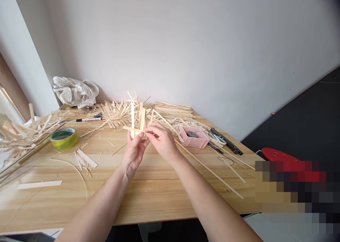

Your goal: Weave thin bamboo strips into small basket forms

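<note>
Your two bare hands are close together over one pale wooden table (156,189), and between them sits one small open framework of flat, cream-coloured wooden strips (142,119), several of them upright and at least one lying across. Your left hand (135,151) holds it narrowly at the bottom, thumb in front; your right hand (165,142) has its fingertips drawn together at the framework's lower right edge, though you cannot tell whether they pinch a strip. Just beyond your grip lies a tangled heap of thin wooden strips (117,114), too many to count. Left of your grip stands one yellow-green roll of tape (64,143), with one white-barrelled marker with a black end (89,119) farther off and one crumpled white bag (75,92) past that. Right of your grip are one pink plastic box (195,142) holding one round black disc (191,134), one pair of white-handled scissors (217,139) and one long black tool (227,141); nearer you, at least three long strips slant away rightward
</note>
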`<state>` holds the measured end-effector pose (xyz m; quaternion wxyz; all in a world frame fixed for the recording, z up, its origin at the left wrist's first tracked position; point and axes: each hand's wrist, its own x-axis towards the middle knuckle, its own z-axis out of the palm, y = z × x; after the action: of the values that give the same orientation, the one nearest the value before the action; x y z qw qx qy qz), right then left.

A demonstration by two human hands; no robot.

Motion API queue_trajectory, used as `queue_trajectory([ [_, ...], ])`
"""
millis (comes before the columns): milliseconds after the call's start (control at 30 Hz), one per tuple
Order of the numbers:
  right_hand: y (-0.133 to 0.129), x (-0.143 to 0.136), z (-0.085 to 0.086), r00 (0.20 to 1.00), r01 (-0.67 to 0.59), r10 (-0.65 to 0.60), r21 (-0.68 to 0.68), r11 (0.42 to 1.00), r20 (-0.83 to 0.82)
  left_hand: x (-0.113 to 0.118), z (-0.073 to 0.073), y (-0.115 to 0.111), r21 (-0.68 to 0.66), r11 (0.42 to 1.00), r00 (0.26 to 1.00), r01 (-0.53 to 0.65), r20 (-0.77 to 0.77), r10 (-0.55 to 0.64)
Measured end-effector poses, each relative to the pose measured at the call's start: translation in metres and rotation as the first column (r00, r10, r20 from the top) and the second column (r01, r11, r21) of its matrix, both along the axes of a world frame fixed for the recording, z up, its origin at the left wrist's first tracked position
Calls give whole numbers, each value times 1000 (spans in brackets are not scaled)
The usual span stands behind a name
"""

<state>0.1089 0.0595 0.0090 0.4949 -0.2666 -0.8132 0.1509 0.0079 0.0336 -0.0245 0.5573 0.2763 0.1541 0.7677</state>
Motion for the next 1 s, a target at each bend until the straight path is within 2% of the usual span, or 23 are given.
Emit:
queue_trajectory([
  [367,-3,1,1,1000,15,-15,12,1000,-10,1,-1,0,-13,1000,999,-21,-45,21],
  [533,-5,0,-1,999,-7,3,-80,997,-48,0,-2,0,-34,999,997,-21,-74,19],
  [733,-4,0,-3,999,21,-20,-44,999,31,1,-3,1,-37,999,997,6,-73,-9],
  [900,-3,-2,-4,999,-17,14,-46,999,-51,0,-3,1,-22,1000,998,0,-59,-1],
  [1000,-3,-4,-3,996,-25,17,-93,995,-89,-2,-1,2,-11,1000,998,-24,-53,24],
])
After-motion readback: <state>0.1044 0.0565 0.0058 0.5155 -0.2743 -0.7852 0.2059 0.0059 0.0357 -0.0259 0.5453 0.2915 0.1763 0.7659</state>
